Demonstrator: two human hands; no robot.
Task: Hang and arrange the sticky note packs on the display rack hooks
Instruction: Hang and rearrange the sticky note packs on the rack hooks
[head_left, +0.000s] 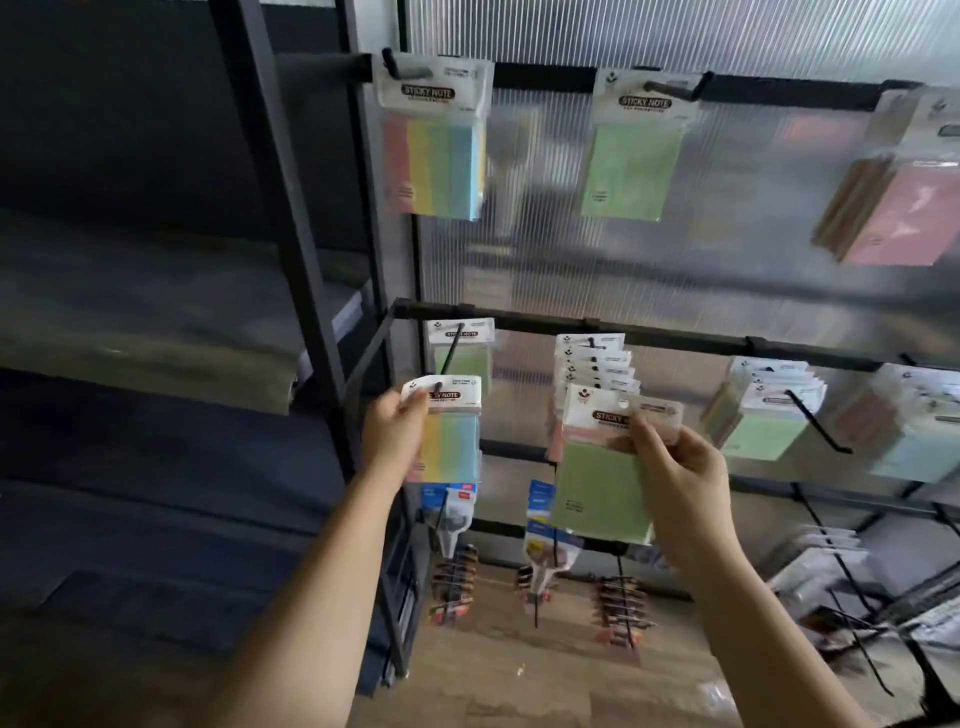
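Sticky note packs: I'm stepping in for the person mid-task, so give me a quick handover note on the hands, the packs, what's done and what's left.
Left hand pinches the header of a striped pack whose hole is at the tip of the left middle-row hook; a green pack already hangs further back on it.
Right hand holds a green pack off any hook, in front of the centre stack.
Done: top row carries packs, middle-row hooks are stocked.
Left: push the striped pack fully on, then hang the green pack, probably with the other greens, and straighten.
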